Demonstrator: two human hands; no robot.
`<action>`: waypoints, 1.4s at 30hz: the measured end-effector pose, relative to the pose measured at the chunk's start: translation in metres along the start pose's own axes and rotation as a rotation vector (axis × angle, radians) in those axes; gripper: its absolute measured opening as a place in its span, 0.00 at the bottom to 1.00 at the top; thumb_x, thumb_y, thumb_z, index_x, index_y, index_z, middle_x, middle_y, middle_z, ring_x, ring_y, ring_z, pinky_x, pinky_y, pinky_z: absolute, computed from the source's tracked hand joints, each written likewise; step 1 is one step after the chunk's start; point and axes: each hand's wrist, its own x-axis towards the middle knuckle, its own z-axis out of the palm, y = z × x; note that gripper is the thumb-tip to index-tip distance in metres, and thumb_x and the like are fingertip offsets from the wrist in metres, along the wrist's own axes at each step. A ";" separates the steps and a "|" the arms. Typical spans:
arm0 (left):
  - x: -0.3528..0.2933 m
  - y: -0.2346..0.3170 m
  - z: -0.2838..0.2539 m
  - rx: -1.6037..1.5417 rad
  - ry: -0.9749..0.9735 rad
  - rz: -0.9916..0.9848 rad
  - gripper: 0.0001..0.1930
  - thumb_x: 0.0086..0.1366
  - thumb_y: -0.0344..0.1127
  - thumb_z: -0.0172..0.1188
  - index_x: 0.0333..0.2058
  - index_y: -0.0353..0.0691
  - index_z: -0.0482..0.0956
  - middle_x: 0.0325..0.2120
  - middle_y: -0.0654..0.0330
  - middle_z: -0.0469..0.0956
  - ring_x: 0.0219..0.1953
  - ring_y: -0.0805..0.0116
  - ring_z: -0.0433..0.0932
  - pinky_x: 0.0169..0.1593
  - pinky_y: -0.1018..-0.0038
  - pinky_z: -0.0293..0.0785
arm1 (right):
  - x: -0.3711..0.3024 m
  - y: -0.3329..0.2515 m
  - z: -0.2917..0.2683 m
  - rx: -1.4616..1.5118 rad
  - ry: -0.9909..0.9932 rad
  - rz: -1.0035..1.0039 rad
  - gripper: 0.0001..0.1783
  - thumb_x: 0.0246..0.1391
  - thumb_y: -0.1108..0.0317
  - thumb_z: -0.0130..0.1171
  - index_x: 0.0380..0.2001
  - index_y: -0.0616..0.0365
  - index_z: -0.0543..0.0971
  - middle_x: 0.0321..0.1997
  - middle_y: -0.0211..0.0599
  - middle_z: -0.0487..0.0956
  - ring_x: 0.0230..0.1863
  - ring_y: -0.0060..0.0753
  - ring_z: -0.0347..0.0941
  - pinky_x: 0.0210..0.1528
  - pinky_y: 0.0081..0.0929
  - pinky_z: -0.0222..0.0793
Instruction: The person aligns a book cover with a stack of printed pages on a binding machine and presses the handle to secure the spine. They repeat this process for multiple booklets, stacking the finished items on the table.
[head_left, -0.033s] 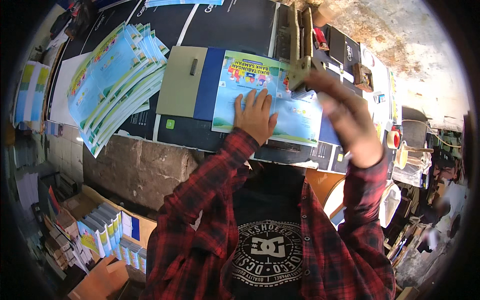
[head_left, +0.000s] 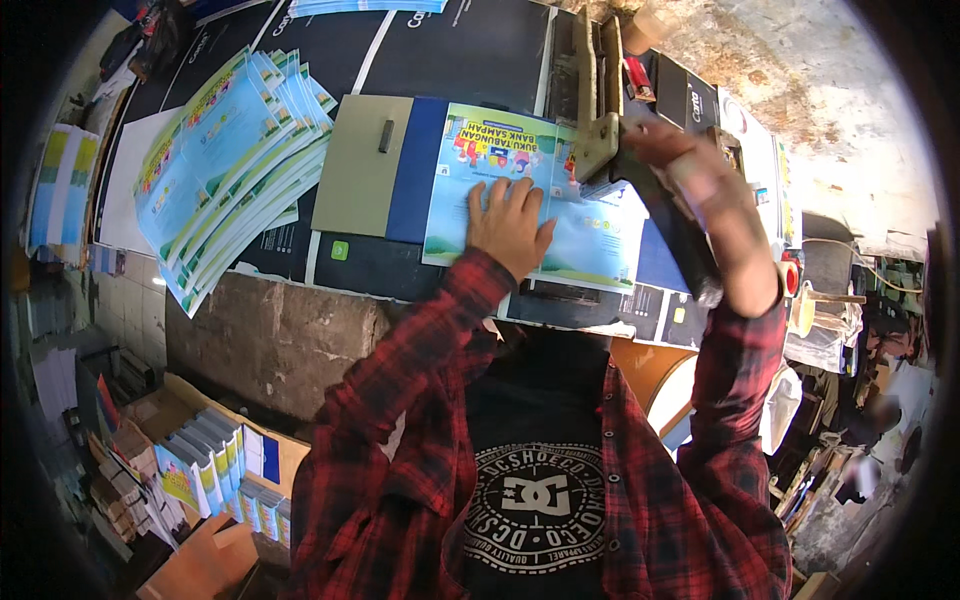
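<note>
My left hand [head_left: 507, 225] lies flat with its fingers spread on a printed blue, green and yellow cover sheet [head_left: 590, 250]. The sheet's upper right part runs under the head of a long metal device that looks like a heavy-duty stapler [head_left: 600, 140]. From that head a black handle [head_left: 672, 220] slopes down toward me. My right hand [head_left: 715, 205] is beside and partly over this handle, smeared by motion, so its finger shape and any grip on the handle are unclear.
Left of the sheet is a grey-green board [head_left: 358, 165] with a small dark bar [head_left: 387, 135] on it. A fanned stack of printed sheets [head_left: 235, 165] lies farther left. Brown tape [head_left: 790, 278] sits at the right edge. Below left, a box holds bundled booklets [head_left: 205, 460].
My right hand has shifted slightly right and upward, and more of the black handle shows. My left hand and the sheet stay nearly where they were.
</note>
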 end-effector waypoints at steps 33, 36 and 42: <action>0.033 -0.098 -0.042 0.264 0.042 0.138 0.52 0.52 0.77 0.56 0.66 0.44 0.63 0.68 0.55 0.58 0.72 0.52 0.51 0.71 0.42 0.39 | 0.009 -0.020 -0.005 -0.244 -0.005 -0.460 0.42 0.63 0.39 0.45 0.67 0.63 0.63 0.70 0.56 0.63 0.71 0.50 0.59 0.71 0.47 0.50; 0.039 -0.093 -0.044 0.263 0.053 0.148 0.53 0.50 0.77 0.58 0.66 0.45 0.63 0.68 0.55 0.59 0.71 0.52 0.52 0.71 0.42 0.39 | 0.008 -0.026 0.017 -0.515 -0.258 -0.480 0.46 0.57 0.37 0.52 0.67 0.64 0.63 0.70 0.56 0.63 0.73 0.56 0.56 0.72 0.48 0.46; 0.037 -0.085 -0.037 0.253 0.074 0.180 0.52 0.50 0.76 0.58 0.66 0.45 0.63 0.68 0.57 0.59 0.71 0.53 0.53 0.70 0.42 0.42 | -0.045 0.095 0.115 -1.129 -0.144 -0.434 0.52 0.52 0.32 0.56 0.69 0.57 0.61 0.74 0.45 0.58 0.76 0.47 0.50 0.73 0.53 0.42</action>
